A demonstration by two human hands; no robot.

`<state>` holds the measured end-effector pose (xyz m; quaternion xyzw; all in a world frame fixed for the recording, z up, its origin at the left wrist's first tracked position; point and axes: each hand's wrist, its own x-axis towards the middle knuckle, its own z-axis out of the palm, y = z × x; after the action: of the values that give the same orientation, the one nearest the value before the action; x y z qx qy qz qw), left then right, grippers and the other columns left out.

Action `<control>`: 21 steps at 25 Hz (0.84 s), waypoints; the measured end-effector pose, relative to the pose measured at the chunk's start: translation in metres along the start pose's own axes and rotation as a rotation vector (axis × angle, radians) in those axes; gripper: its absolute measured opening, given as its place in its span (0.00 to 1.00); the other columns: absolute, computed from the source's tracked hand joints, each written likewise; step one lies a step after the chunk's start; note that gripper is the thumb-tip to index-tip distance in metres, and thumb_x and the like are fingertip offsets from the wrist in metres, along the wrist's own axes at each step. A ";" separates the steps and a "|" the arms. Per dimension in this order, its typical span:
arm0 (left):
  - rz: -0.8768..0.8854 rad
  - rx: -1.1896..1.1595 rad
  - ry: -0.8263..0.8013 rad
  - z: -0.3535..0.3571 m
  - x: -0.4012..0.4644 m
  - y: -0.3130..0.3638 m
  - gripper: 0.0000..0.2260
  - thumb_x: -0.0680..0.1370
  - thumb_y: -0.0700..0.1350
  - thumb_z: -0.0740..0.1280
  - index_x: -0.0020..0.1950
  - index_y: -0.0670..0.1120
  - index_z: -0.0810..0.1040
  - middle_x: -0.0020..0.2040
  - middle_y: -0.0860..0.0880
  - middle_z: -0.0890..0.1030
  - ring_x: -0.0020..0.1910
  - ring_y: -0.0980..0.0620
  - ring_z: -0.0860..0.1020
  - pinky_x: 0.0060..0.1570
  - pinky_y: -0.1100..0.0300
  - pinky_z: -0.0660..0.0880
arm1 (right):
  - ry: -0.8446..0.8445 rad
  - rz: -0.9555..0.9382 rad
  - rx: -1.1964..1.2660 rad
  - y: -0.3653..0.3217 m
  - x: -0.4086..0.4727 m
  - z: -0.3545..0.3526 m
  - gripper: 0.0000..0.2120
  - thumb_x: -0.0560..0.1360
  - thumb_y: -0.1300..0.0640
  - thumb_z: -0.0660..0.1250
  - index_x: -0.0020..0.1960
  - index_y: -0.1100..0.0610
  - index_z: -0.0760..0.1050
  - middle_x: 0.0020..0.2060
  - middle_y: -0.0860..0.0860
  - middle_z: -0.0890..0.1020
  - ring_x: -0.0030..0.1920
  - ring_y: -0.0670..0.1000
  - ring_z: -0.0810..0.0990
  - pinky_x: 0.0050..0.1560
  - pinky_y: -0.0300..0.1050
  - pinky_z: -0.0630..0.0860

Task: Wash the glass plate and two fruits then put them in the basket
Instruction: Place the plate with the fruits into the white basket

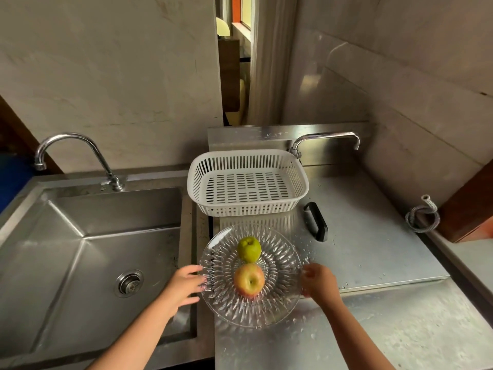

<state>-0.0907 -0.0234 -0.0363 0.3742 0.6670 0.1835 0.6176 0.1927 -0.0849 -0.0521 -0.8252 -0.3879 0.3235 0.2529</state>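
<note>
**Inspector:** State the plate's position.

**Assistant:** The plate (226, 303), clear cut glass, sits on the steel counter (373, 249), its left rim at the counter's edge next to the sink (80, 249). Two fruits rest on it. The apple (249, 280), red and yellow, lies near the centre, stem hollow up. The green fruit (249, 249) lies just behind it; whether the two touch, I cannot tell.

**Inspector:** Hands?

**Assistant:** Left hand (184, 285) is at the plate's left rim, fingers spread and curled against the edge, fingertips showing through the glass. Right hand (318, 281) is at the right rim, fingers bent at the edge. Whether either hand fully grips the rim or only touches it, I cannot tell. Whether the plate is lifted off the counter, I cannot tell either.

**Inspector:** The basket?

**Assistant:** The basket (248, 206), white slotted plastic, stands on the counter just behind the plate, apart from it.

**Inspector:** Surroundings?

**Assistant:** A black handle (316, 221) lies on the counter right of the basket. Behind the basket a tap (325, 138) points right. A second tap (77, 150) arches over the sink, spout to the left. A coiled hose (422, 214) sits at the counter's far right. Water drops dot the counter near the plate.
</note>
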 end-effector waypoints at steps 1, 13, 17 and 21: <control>0.008 -0.029 -0.002 0.003 -0.001 -0.002 0.21 0.76 0.33 0.63 0.69 0.41 0.68 0.58 0.39 0.77 0.49 0.43 0.78 0.49 0.50 0.76 | -0.015 0.011 0.065 0.000 -0.002 0.002 0.11 0.70 0.67 0.62 0.50 0.68 0.77 0.41 0.65 0.83 0.44 0.66 0.82 0.48 0.61 0.79; 0.073 -0.165 -0.010 -0.020 -0.036 -0.019 0.23 0.74 0.29 0.63 0.67 0.41 0.70 0.50 0.42 0.81 0.43 0.44 0.82 0.38 0.56 0.79 | -0.204 0.008 0.474 0.007 -0.026 -0.005 0.15 0.70 0.74 0.63 0.45 0.55 0.77 0.42 0.58 0.79 0.37 0.54 0.81 0.30 0.43 0.79; 0.130 -0.203 -0.049 -0.034 -0.044 -0.002 0.23 0.74 0.30 0.65 0.67 0.42 0.70 0.50 0.42 0.81 0.43 0.45 0.82 0.35 0.59 0.81 | -0.220 -0.036 0.540 -0.011 -0.029 -0.015 0.14 0.70 0.74 0.64 0.48 0.57 0.77 0.37 0.55 0.78 0.35 0.52 0.80 0.28 0.38 0.79; 0.190 -0.246 -0.101 -0.045 -0.047 0.022 0.22 0.73 0.31 0.66 0.66 0.43 0.71 0.52 0.41 0.82 0.44 0.44 0.83 0.37 0.59 0.82 | -0.229 -0.089 0.585 -0.032 -0.028 -0.033 0.14 0.71 0.74 0.64 0.49 0.57 0.76 0.36 0.54 0.77 0.34 0.50 0.79 0.28 0.37 0.78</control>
<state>-0.1302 -0.0339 0.0194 0.3657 0.5692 0.3023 0.6715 0.1880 -0.0947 0.0011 -0.6576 -0.3402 0.5008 0.4483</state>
